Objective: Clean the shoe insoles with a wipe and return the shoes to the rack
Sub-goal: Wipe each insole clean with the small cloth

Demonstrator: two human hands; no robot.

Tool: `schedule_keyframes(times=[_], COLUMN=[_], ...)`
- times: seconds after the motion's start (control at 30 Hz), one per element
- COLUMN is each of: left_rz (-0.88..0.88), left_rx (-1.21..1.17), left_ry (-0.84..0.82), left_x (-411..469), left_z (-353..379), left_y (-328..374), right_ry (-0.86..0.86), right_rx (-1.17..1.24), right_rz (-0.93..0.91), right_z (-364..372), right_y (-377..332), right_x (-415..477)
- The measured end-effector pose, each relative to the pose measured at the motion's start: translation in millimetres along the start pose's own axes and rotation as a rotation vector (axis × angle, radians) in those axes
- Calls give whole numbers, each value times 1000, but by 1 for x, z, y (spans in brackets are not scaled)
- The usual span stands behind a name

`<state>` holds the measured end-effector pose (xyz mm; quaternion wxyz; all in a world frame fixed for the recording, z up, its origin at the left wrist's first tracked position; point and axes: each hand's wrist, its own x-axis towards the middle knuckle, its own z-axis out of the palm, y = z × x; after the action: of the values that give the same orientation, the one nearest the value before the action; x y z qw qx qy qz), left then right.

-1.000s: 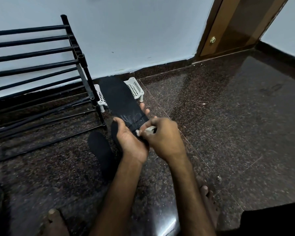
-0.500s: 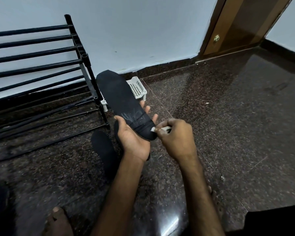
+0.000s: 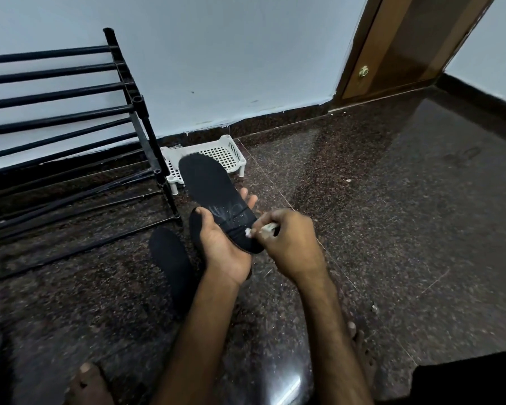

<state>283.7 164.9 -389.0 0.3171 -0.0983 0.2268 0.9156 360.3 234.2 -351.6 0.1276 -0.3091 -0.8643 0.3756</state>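
Observation:
My left hand (image 3: pixel 225 252) grips the heel end of a black insole (image 3: pixel 208 185), which points away from me toward the wall, with pale streaks near the heel. A small white wipe (image 3: pixel 265 229) is pinched in my right hand (image 3: pixel 292 244) and touches the insole's heel at its right edge. A second black insole (image 3: pixel 170 258) lies flat on the dark granite floor just left of my left wrist. The black tube shoe rack (image 3: pixel 70 127) stands at the left against the wall. No shoe is plainly visible.
A white perforated plastic stand (image 3: pixel 228 153) sits by the wall behind the held insole. A wooden door (image 3: pixel 406 48) is at the upper right. My bare feet (image 3: pixel 88 384) rest on the floor near the bottom edge. A dark object lies at the bottom left corner.
My right hand with the wipe has slid from over the insole's heel to its right edge. The held insole has tilted slightly and stayed in my left hand.

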Motion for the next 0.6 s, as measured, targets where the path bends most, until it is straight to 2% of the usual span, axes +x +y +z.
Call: schedule_keyframes(times=[0.07,0.1,0.23,0.27,0.37,0.4,0.47,0.53,0.6], left_rz=[-6,-3,5,0,-17,-13,14,38,36], left_rx=[8,9,33,35,36,46,67,81,72], left_ry=[-12,-14,22,29,13,4,-6,-4,-11], left_x=[-2,-2,-1,-1,-4,-5,-4,-2,-2], left_z=[2,3,2,2,4,5,4,0,-3], left_y=[-3,-4,-2,-2,-5,-6,-6,-4,-2], right_ry=[167,174,-157,-144,109,143,70,-88,-106], right_rx=[-39,-40,24,13,-68,-62,-35,2,2], right_rz=[-5,1,10,-5,-21,-18,-12,-7,-21], right_z=[0,-1,-5,-5,-2,-2,-3,-3,-1], right_y=[-2,-2,-4,-6,-6,-5,-3,-3,-3], right_x=[2,1,-7,-7,0,0,-2,-7,-7])
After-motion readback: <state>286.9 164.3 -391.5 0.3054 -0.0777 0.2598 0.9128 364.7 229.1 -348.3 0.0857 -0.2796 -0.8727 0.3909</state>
